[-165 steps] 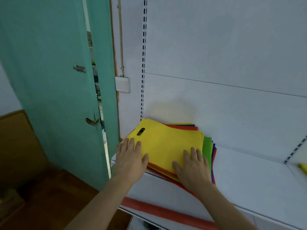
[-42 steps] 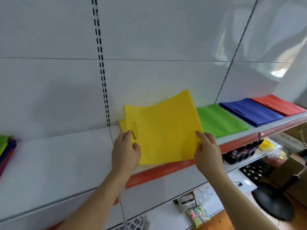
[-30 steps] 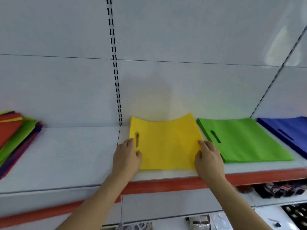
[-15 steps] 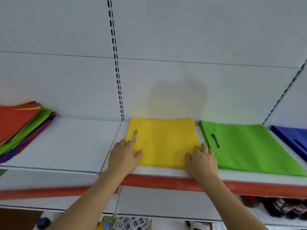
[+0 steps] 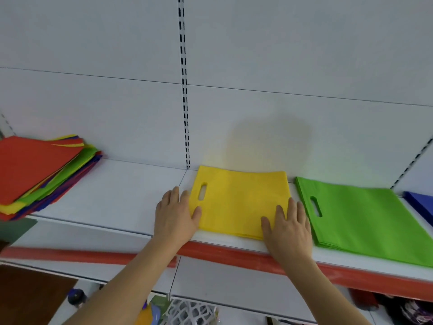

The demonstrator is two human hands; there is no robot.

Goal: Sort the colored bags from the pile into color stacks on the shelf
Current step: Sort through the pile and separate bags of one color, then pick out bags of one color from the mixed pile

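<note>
While both palms lie flat on yellow stack [image 5: 241, 198] at shelf [image 5: 121, 193] ctr | L hand [image 5: 175, 216] spread open, 9 o'clock edge by handle slot | R hand [image 5: 289, 228] spread open, 5 o'clock corner | green stack [image 5: 360, 219] just beside at 3 | blue stack [image 5: 421, 202] beyond it | mixed pile [image 5: 39, 170] well apart at 9

White shelf [image 5: 112, 195] with red front strip, seam near centre. Mixed pile of bags [image 5: 39, 174] at 9 o'clock, red on top, fanned. Yellow stack [image 5: 241, 200] at centre, flat, handle slot at its left end. Green stack [image 5: 365, 219] at 3 o'clock, just beside yellow, apart. Blue stack [image 5: 421, 202] at far 3 o'clock, cut by the frame edge.
</note>
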